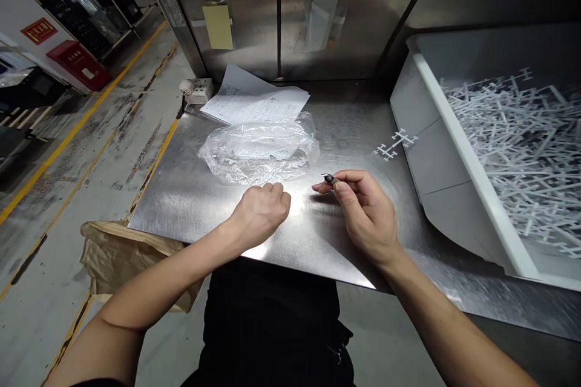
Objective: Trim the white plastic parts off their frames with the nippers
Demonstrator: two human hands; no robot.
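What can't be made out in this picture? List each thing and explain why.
- Head view: whether the left hand holds anything; its own back and curled fingers hide the palm.
- Head view: most of the small dark item in the right hand; thumb and fingers cover it.
- Head view: the wording on the papers; print too small.
- Head view: the far end of the bin; cut off by the right edge.
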